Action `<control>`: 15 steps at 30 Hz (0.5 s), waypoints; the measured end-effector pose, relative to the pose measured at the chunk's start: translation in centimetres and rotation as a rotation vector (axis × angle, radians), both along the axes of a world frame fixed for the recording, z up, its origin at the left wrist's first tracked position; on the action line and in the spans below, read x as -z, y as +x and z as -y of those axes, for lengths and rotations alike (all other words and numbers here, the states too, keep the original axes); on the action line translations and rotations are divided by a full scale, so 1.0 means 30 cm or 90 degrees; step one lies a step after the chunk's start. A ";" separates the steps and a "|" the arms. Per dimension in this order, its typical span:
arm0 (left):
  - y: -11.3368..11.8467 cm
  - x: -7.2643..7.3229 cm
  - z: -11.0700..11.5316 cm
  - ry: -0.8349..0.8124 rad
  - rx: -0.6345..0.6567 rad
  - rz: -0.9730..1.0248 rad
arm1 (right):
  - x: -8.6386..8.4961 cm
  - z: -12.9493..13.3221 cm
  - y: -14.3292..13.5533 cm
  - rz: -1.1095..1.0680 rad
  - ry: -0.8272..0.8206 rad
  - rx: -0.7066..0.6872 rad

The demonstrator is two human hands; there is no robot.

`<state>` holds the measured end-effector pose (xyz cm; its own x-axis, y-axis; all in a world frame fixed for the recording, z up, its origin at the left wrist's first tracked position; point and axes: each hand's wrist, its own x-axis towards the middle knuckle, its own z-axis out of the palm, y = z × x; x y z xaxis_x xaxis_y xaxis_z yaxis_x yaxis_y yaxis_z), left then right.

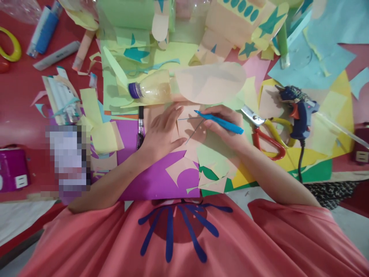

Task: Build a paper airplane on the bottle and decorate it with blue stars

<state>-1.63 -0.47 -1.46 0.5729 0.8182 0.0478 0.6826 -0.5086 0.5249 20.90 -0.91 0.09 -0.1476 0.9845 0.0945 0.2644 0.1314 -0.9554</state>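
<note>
My right hand (223,123) grips a blue marker pen (226,124), its tip near a piece of peach paper (188,132). Thin blue lines drawn on that paper meet at an angle. My left hand (163,129) lies on the paper's left side with fingers stretched out, holding nothing. Just beyond both hands a clear plastic bottle (155,86) with a purple cap lies on its side, a rounded peach paper shape (213,82) at its right end. A purple sheet (161,181) and peach scraps (183,169) lie under and near my wrists.
To the right are scissors (266,134) with red and yellow handles and a blue glue gun (301,111) with a cord. Several markers (56,55) lie at the left, above a blurred rectangular object (69,157). A peach paper box (236,19) stands at the back.
</note>
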 end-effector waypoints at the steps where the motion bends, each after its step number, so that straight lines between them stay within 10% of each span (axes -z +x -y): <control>1: 0.000 -0.002 0.000 -0.001 -0.002 -0.003 | 0.003 -0.009 0.002 -0.005 -0.009 0.007; 15: -0.001 -0.014 0.004 -0.014 -0.009 0.003 | 0.047 -0.030 -0.011 -0.029 -0.007 0.013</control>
<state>-1.66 -0.58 -1.05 0.5605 0.8275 0.0323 0.6872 -0.4866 0.5394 20.58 -0.02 -1.33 -0.1226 0.9884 0.0898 0.2230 0.1156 -0.9679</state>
